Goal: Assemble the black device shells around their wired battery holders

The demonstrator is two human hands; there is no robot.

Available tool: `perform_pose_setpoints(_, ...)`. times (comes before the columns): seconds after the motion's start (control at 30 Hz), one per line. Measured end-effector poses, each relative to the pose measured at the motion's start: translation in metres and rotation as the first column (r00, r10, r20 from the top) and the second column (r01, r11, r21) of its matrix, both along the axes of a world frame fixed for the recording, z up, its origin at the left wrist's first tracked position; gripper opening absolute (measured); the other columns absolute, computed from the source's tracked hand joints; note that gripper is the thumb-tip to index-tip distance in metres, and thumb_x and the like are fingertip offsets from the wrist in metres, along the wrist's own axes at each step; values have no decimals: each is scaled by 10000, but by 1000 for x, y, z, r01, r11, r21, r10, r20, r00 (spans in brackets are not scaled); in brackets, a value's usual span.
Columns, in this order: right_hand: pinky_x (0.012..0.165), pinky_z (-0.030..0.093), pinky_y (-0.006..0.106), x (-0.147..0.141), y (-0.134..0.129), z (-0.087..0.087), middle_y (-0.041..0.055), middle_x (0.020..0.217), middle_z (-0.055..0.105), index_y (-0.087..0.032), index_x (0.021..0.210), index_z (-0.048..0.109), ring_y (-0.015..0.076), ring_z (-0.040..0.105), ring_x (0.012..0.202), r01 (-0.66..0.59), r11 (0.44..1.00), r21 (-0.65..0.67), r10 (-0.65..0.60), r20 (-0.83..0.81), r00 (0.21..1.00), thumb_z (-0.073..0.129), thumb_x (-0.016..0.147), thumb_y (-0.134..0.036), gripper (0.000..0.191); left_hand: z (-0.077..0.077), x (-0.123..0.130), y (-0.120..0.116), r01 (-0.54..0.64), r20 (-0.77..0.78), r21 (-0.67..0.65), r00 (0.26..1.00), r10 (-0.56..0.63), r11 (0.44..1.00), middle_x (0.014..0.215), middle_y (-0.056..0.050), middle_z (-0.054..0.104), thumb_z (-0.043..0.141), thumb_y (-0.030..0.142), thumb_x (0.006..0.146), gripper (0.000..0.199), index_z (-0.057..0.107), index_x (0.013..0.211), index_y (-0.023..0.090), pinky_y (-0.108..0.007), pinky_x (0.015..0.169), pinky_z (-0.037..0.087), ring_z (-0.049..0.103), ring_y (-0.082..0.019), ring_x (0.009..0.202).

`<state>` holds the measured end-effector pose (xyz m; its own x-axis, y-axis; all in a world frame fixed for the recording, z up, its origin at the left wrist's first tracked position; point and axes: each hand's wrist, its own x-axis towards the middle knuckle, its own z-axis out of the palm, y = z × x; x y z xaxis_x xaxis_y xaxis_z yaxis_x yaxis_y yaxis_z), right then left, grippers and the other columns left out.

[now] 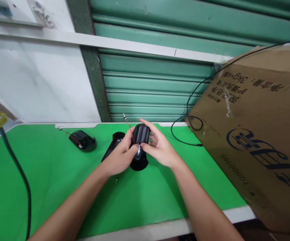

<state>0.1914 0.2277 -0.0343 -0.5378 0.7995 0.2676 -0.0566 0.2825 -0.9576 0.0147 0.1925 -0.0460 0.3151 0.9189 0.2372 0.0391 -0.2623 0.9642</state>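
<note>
Both my hands hold a black plastic housing (142, 132) with long battery-like slots, tilted above the table. My left hand (123, 152) grips its left side, and my right hand (160, 147) curls around its right side. Both thumbs press together at its lower edge. A thin red wire (129, 126) with a small connector sticks up past my left fingers. Below the thumbs shows a glossy, rounded black part (139, 163); whether it joins the housing I cannot tell. Partly behind my left hand lies another black plastic shell (111, 147).
A similar black housing (82, 140) with a red wire lies to the left on the green tabletop (49, 177). A small connector (117, 179) shows below my left wrist. A large cardboard box (247, 127) stands at right, with a black cable (182, 141) beside it. Another dark cable (21, 170) hangs at left.
</note>
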Motion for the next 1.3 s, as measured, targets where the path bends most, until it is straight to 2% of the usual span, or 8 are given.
perform_pose_setpoints(0.23,1096,565,391,1,1,-3,119,1523,565,-248,1574,370,227,653,1304,-23,999,22,22,9,1000,687,864,-197,780,-1,-2,1,1,-60,26,998,0,1000,1619,-107,425,461,282,1032,591,293,1592,197,-395,1262,310,410,-265,1492)
perform_pose_setpoints(0.53,1055,587,350,-6,3,-12,113,1470,597,-248,1512,394,195,698,1204,-23,999,41,25,-43,999,676,872,-183,702,2,-4,2,2,-100,87,995,7,996,1552,-139,454,467,250,1004,588,297,1557,144,-402,1262,314,396,-265,1488)
perform_pose_setpoints(0.73,1050,587,357,-11,0,-13,121,1473,590,-239,1513,386,196,695,1192,31,996,86,-28,-43,999,649,862,-172,706,0,-2,2,-26,-153,134,987,47,991,1534,-150,456,418,241,1017,572,285,1558,112,-384,1250,330,394,-260,1485)
perform_pose_setpoints(0.93,1112,549,382,-13,-1,-13,112,1468,592,-243,1475,405,209,666,1259,62,992,109,-58,-37,998,638,841,-165,680,-2,-2,1,-46,-167,142,984,69,989,1512,-142,477,436,246,997,603,286,1571,138,-403,1249,337,398,-272,1480)
perform_pose_setpoints(1.03,1073,570,370,-15,-1,-15,107,1437,607,-243,1462,411,206,676,1231,74,991,114,-71,-35,997,625,824,-156,679,-1,-2,1,-43,-156,117,986,61,992,1488,-138,499,464,246,958,631,310,1560,139,-412,1225,360,432,-281,1442)
perform_pose_setpoints(1.13,1020,596,377,-15,-1,-15,101,1385,634,-250,1453,425,216,691,1192,97,989,113,-95,-24,995,624,805,-151,685,1,0,1,-59,-85,24,995,61,998,1451,-96,544,468,244,888,642,387,1520,170,-426,1190,383,478,-290,1383)
perform_pose_setpoints(1.23,1031,590,394,-13,1,-12,100,1398,639,-254,1470,429,226,683,1218,81,993,87,-80,-19,997,644,810,-167,699,0,2,2,-97,-5,-50,995,96,994,1413,-81,580,469,303,903,600,425,1489,179,-444,1170,392,512,-295,1330)
perform_pose_setpoints(1.3,1080,563,398,-10,4,-10,93,1426,636,-247,1472,453,221,670,1249,52,996,67,-51,-23,998,651,823,-185,682,-1,2,4,-86,6,-43,996,87,995,1416,-93,578,492,331,921,603,410,1497,173,-447,1161,399,520,-296,1321)
